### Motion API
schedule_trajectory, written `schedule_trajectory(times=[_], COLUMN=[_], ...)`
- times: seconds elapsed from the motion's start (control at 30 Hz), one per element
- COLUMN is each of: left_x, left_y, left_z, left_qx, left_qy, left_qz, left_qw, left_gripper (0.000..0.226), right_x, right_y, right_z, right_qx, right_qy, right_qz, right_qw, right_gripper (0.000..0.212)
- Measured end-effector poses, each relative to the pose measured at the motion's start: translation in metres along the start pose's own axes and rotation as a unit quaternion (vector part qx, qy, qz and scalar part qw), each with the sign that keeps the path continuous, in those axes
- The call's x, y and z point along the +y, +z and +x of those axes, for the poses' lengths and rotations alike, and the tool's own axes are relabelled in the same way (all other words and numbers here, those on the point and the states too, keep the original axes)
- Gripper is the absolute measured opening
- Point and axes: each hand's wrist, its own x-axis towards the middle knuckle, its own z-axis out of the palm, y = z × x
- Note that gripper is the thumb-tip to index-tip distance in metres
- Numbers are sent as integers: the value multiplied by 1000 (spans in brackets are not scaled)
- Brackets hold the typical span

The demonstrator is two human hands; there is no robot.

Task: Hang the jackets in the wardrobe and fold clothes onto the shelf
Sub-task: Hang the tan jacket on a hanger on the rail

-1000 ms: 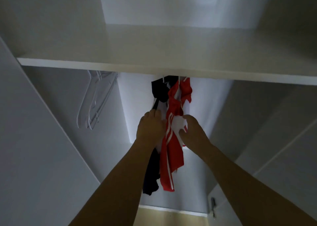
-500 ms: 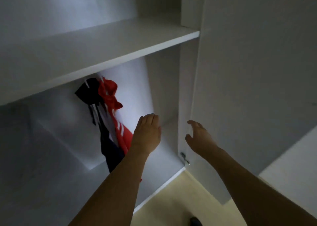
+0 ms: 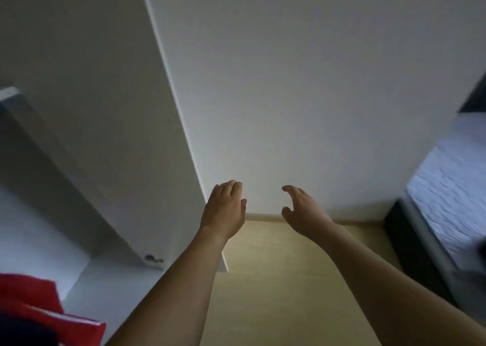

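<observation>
Head view: left hand (image 3: 223, 209) and right hand (image 3: 302, 211) empty, fingers relaxed.

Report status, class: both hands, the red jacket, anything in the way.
Left hand open, empty. Right hand open, empty. Red jacket at lower left, untouched. Nothing between hands and wall.

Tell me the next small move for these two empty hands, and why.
Probably turn right toward the bed to fetch the next garment. Both the left hand and the right hand are open and hold nothing, raised in front of the white wall. The red jacket shows at the lower left by the wardrobe, apart from either hand.
</observation>
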Motion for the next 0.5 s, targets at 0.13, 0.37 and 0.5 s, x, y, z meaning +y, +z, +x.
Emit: schedule_trajectory(times=[0.13, 0.37, 0.5], left_x=[171, 458, 589], left_y=[31, 68, 92], left_z=[35, 65, 80], left_qx=[-13, -55, -72], left_qy=[91, 229, 291], left_qz=[-37, -65, -68], left_qw=[995, 970, 952], left_gripper=[39, 51, 52], right_x=[137, 342, 433], right_y=[-88, -213, -267], right_z=[-83, -236, -301], right_qx=[56, 131, 163], right_qy=[86, 245, 311], right_qz=[4, 21, 29], right_qw=[995, 960, 936], right_gripper=[56, 48, 57])
